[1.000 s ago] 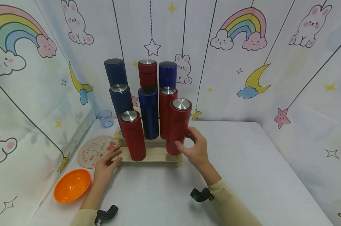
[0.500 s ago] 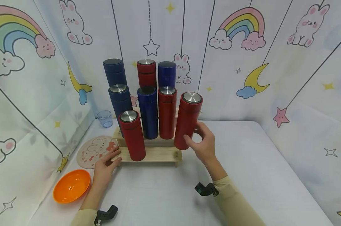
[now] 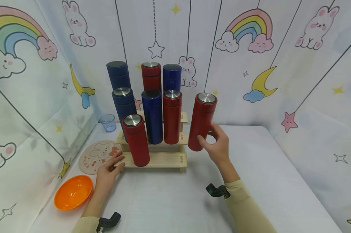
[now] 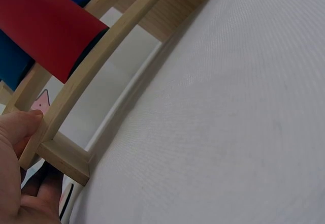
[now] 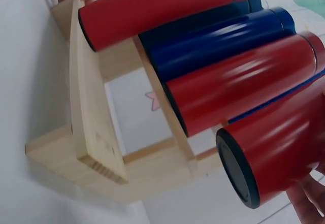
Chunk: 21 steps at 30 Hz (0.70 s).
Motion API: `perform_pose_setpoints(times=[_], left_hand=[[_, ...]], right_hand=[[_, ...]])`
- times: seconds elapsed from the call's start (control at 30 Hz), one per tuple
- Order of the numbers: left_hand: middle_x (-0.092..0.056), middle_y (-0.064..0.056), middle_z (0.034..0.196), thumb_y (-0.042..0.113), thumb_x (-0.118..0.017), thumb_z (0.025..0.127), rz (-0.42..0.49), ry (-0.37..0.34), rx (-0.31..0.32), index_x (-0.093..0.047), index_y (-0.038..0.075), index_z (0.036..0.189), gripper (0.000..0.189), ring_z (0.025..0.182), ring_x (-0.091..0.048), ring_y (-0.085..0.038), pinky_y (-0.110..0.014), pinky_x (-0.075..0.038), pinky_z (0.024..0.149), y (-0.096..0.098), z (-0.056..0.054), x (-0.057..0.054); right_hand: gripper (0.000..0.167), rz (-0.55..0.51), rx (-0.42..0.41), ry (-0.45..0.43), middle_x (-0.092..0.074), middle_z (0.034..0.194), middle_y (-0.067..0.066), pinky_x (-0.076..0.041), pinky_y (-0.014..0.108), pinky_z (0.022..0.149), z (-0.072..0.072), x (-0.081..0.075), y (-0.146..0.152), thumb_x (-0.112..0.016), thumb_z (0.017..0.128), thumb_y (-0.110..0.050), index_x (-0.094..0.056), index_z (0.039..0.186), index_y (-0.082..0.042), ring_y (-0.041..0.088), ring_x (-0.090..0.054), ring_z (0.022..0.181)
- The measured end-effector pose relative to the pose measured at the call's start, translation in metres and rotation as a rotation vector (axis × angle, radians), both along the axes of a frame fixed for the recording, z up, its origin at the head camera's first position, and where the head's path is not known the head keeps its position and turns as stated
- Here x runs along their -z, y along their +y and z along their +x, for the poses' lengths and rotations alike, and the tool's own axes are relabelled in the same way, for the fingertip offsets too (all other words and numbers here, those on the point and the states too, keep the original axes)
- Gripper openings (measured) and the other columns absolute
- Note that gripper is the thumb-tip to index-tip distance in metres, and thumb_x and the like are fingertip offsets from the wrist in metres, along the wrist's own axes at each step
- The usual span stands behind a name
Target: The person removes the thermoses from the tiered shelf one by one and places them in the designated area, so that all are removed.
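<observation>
My right hand (image 3: 217, 147) grips a red thermos (image 3: 203, 121) with a silver lid, held in the air just right of the wooden tiered rack (image 3: 168, 159). In the right wrist view, the dark base of that red thermos (image 5: 236, 168) shows, apart from the rack. My left hand (image 3: 108, 170) pinches the left end of the rack's lowest tier, thumb on top and fingers beneath in the left wrist view. Another red thermos (image 3: 136, 140) stands at the left of that tier. On the middle tier are a dark blue thermos (image 3: 124, 110), a glossy blue thermos (image 3: 153, 118) and a red thermos (image 3: 172, 118).
Several more thermoses, including a red one (image 3: 151, 76), stand on the top tier. An orange bowl (image 3: 73, 193), a round bunny-print mat (image 3: 98, 157) and a small blue glass (image 3: 108, 123) lie left of the rack on the white table (image 3: 251, 174). A patterned curtain hangs behind.
My right hand has lifted the red thermos off the right end of the lowest tier and carried it up and to the right. The left hand stays in place.
</observation>
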<state>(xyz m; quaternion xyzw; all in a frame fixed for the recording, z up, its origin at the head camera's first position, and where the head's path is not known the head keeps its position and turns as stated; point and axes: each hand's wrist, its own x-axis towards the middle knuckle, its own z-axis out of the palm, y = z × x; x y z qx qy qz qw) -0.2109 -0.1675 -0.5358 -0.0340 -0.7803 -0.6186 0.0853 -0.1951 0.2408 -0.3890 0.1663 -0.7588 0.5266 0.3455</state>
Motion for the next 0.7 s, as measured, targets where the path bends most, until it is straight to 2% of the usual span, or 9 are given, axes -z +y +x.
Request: perform_pose_setpoints(times=[0.2,0.5,0.63,0.7], left_hand=[[-0.056,-0.005,0.161,0.019,-0.073,0.107,-0.015,0.000,0.007,-0.072,0.004,0.140,0.036,0.151,-0.044,-0.024,-0.008,-0.044,0.099,0.000,0.000,0.000],[-0.059,-0.005,0.158,0.015,-0.073,0.106,-0.027,0.001,-0.025,-0.073,0.003,0.139,0.035,0.138,-0.053,-0.004,-0.009,-0.048,0.096,-0.001,-0.002,0.000],[-0.058,-0.005,0.158,0.016,-0.073,0.107,-0.020,0.003,-0.019,-0.073,0.003,0.139,0.035,0.144,-0.051,-0.012,-0.009,-0.047,0.097,0.000,-0.002,0.000],[-0.058,-0.006,0.159,0.016,-0.072,0.107,-0.008,0.005,-0.009,-0.073,0.003,0.139,0.034,0.144,-0.050,-0.013,-0.010,-0.047,0.098,0.001,-0.002,0.000]], right_hand=[[0.045,0.001,0.043,-0.032,-0.072,0.124,0.022,-0.056,0.027,0.097,-0.005,0.003,0.008,-0.078,0.091,0.003,-0.067,0.134,0.007,0.014,-0.066,0.111],[0.047,-0.042,0.063,-0.118,-0.071,0.126,0.021,-0.056,0.025,0.096,-0.015,0.015,0.022,-0.078,0.096,-0.001,-0.065,0.141,0.004,0.024,-0.068,0.112],[0.048,-0.055,0.052,-0.141,-0.071,0.127,0.022,-0.055,0.022,0.096,-0.020,0.021,0.030,-0.078,0.096,-0.002,-0.064,0.142,0.004,0.031,-0.068,0.113],[0.048,-0.051,0.052,-0.147,-0.070,0.127,0.021,-0.055,0.023,0.097,-0.022,0.023,0.034,-0.078,0.097,-0.002,-0.064,0.142,0.003,0.028,-0.067,0.114]])
